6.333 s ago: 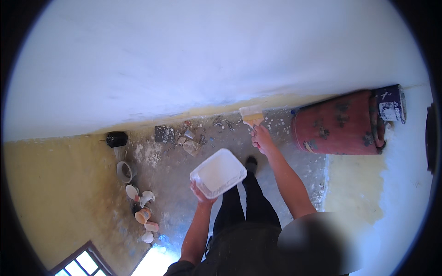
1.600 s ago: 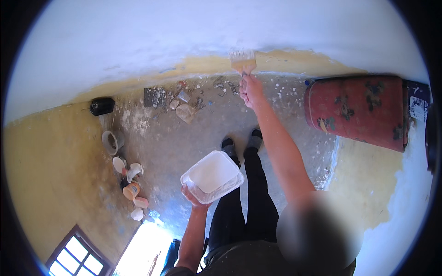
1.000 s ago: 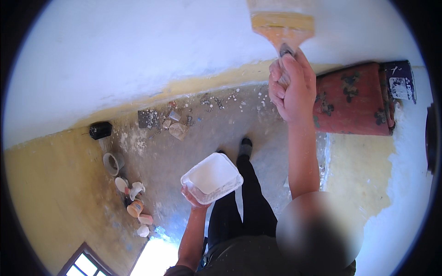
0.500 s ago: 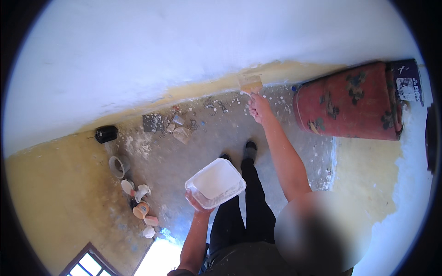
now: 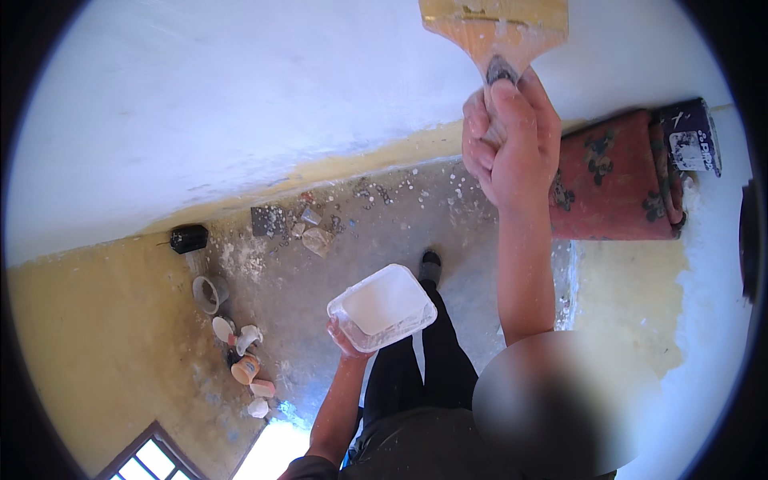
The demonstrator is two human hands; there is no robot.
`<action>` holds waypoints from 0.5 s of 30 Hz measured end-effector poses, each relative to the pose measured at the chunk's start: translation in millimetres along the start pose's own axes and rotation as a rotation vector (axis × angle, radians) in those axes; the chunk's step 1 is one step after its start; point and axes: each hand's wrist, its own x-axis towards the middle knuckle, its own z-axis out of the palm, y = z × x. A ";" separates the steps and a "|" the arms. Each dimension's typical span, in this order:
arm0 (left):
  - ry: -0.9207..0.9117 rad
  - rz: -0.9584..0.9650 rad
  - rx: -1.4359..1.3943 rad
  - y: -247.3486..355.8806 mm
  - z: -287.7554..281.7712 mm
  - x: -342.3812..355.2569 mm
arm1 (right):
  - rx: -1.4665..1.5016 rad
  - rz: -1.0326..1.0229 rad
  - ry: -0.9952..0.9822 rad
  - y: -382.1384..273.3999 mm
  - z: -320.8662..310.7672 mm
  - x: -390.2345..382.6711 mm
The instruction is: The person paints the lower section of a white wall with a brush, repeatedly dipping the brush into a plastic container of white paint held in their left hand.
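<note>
My right hand (image 5: 516,140) is closed round the handle of a wide paintbrush (image 5: 500,36), raised high against the wall. The brush has a pale wooden body and a metal band; its bristle end is cut off by the upper edge of the view. My left hand (image 5: 346,338) holds a white plastic tub (image 5: 384,308) by its near left corner, in front of my legs. White material lies inside the tub, and its walls are smeared. Behind the brush the wall (image 5: 280,88) is white, with a yellow strip (image 5: 360,160) along its foot.
On the right lies a rolled red patterned carpet (image 5: 612,180) beside a dark purple bucket (image 5: 694,140). A grey bucket (image 5: 210,294), an orange container (image 5: 245,369) and a black container (image 5: 189,238) stand along the left wall. Rubble (image 5: 317,241) and white spots cover the floor near the wall.
My right hand has brought the brush up from the wall's foot to high on the wall, closer to the camera. The tub has shifted slightly up and right.
</note>
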 end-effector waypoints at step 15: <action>0.037 0.032 0.135 6.5 1.8 -5.3 | 0.095 0.752 0.292 194.9 -149.4 -118.1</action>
